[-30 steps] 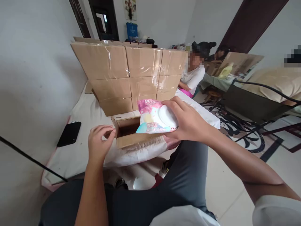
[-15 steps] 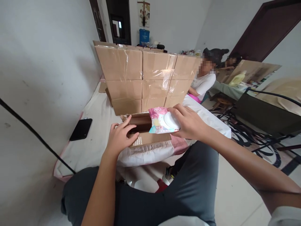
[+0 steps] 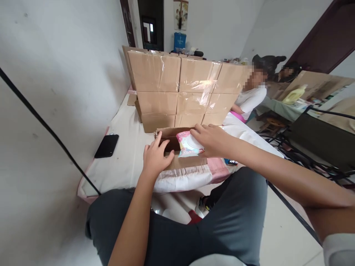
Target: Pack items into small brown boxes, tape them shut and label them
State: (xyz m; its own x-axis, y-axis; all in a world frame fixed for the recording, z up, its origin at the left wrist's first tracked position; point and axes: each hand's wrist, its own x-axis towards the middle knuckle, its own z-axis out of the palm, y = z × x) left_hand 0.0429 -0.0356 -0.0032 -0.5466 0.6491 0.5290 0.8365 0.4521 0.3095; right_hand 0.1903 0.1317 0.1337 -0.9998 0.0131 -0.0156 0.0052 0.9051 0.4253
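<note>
Packet: I see a pink, white and pale blue packet (image 3: 190,145) over the right part of a carton's mouth; its right end is covered by fingers, the print is too small for me to read, and I cannot tell whether it touches the cardboard.
Right hand: my right hand (image 3: 212,140) is clamped on the packet's right end, fingers along the top; its grip underneath is mostly hidden.
Left hand: my left hand (image 3: 158,155) has its fingers spread apart at the carton's left end, covering that corner.
Carton: the brown carton (image 3: 188,162) is topless, its inside dark, so its contents are hard to make out.
Bench: a white-clothed bench (image 3: 127,159) carries it, with a flat black device (image 3: 107,146) to the left.
Stacked boxes: just behind the carton, a taped block of brown boxes (image 3: 191,87) blocks much of the room.
Small blue item: right of the carton, a blue and black item (image 3: 231,162) is partly covered by my right forearm.
People: beyond the boxes, one person in a white top (image 3: 253,99) is partly hidden; another sits farther back, blurred.
</note>
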